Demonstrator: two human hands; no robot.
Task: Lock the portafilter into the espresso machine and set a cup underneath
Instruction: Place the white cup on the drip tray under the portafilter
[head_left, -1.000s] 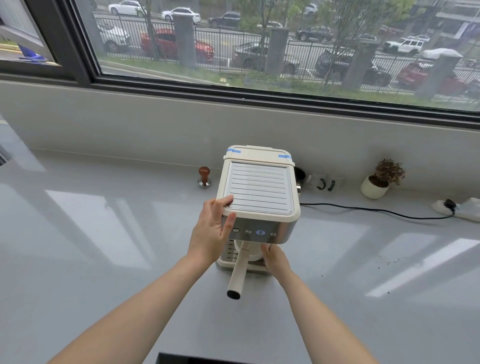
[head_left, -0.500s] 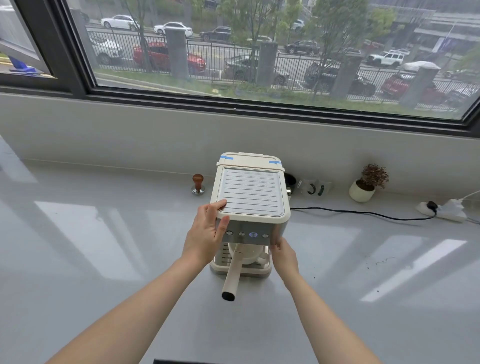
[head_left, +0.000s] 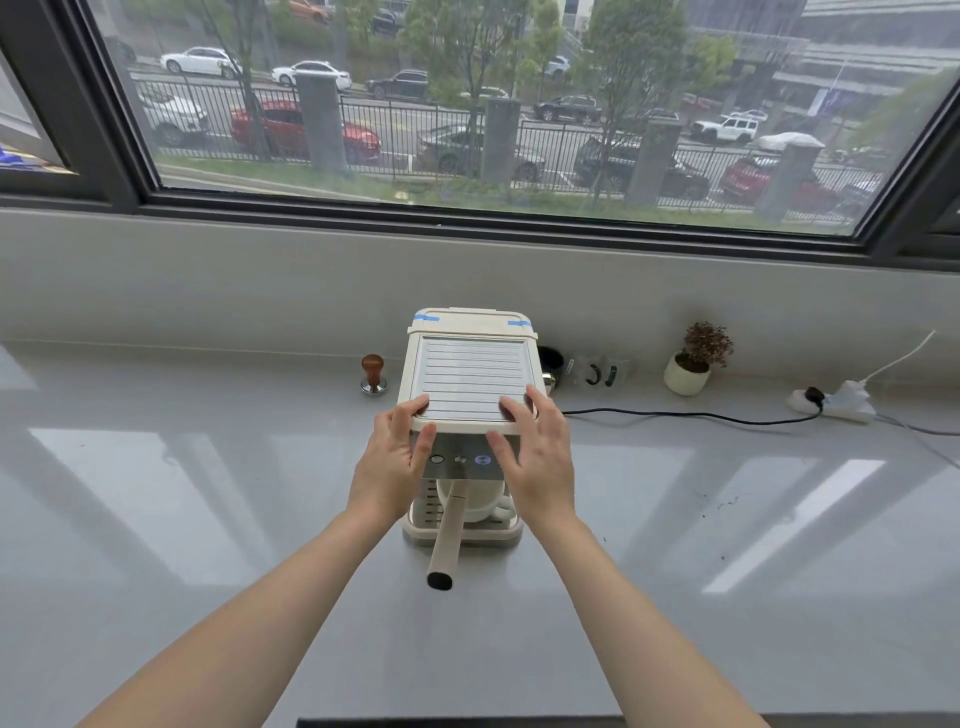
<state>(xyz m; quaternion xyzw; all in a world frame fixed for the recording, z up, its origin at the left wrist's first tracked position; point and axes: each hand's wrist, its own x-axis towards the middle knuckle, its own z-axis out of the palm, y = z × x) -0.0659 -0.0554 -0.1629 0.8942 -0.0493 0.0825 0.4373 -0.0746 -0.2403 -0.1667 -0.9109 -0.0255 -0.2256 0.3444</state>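
A cream espresso machine (head_left: 470, 374) stands on the grey counter, its ribbed top facing me. The portafilter's cream handle (head_left: 445, 540) sticks out toward me from under the machine's head. A white cup (head_left: 475, 506) sits on the drip tray beneath it, partly hidden by the handle. My left hand (head_left: 392, 462) rests on the machine's front left corner, fingers on the top edge. My right hand (head_left: 537, 457) hovers over the front right corner with spread fingers, holding nothing.
A wooden-knobbed tamper (head_left: 373, 374) stands left of the machine. Behind it on the right are a dark cup (head_left: 550, 358), small items and a potted plant (head_left: 693, 366). A black cord (head_left: 675, 415) runs to a power strip (head_left: 836, 402) at the far right.
My right hand has come up from the cup under the machine to its front right top corner. The cup now stands alone on the drip tray. My left hand stays on the machine.
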